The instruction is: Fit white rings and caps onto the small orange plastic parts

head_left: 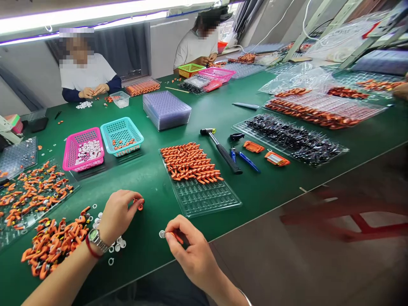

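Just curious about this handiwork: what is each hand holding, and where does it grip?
The left hand pinches a small orange part at its fingertips. The right hand pinches a thin orange piece tipped with a white ring.

Two baskets, pink (83,149) and teal (122,136), sit left of one hammer (221,150); two more, green (191,69) and pink (217,74), lie beyond it.

The table (270,187) wears a matt green mat. The clear plastic tray (207,197) gleams, glossy and ribbed. The baskets, pink (83,149) and teal (122,136), are perforated plastic. The hammer (221,149) has a shiny metal head and a dull black grip. The wristwatch (94,238) looks like polished metal.
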The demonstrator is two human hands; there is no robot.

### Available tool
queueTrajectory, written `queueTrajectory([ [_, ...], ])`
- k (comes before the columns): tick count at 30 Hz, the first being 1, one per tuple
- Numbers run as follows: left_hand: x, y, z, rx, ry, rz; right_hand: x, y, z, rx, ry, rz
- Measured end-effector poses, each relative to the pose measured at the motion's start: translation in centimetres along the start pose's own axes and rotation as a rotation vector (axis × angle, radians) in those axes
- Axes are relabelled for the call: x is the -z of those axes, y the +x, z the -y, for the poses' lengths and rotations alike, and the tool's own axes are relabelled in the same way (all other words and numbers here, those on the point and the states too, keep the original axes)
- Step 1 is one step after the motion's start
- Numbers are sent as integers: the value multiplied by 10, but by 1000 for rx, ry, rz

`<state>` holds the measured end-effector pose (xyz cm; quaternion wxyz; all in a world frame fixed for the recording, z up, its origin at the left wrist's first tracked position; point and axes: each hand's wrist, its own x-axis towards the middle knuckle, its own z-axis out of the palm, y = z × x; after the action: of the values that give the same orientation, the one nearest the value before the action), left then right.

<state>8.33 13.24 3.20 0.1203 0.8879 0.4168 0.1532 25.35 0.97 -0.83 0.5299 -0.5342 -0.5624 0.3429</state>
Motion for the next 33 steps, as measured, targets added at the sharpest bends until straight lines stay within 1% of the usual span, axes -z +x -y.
queueTrajectory([
  [2,-5,12,4,-18,52,36,1,0,-2,-34,15,7],
  [4,-9,15,2,-31,98,61,2,-1,-4,-63,36,12],
  [10,-14,7,-9,-56,154,66,-1,-5,-12,-140,195,45],
  [15,-20,-2,-10,-101,83,23,-6,-7,-10,-209,230,72],
  [18,-16,-14,-17,-107,-30,-44,-8,-6,-7,-208,247,59],
  [20,-11,-27,-25,-98,-117,-81,-10,-5,-5,-206,286,45],
  [22,-6,-42,-34,-77,-219,-93,-13,-6,-3,-197,329,46],
  [24,-3,-57,-43,-16,-399,-93,-17,-8,0,-177,337,64],
  [27,-2,-75,-51,120,-683,-118,-24,-10,5,-114,226,73],
  [30,-4,-89,-53,195,-817,-227,-28,-11,11,-67,107,92],
  [33,-8,-101,-51,227,-894,-330,-29,-9,18,-89,92,154],
])
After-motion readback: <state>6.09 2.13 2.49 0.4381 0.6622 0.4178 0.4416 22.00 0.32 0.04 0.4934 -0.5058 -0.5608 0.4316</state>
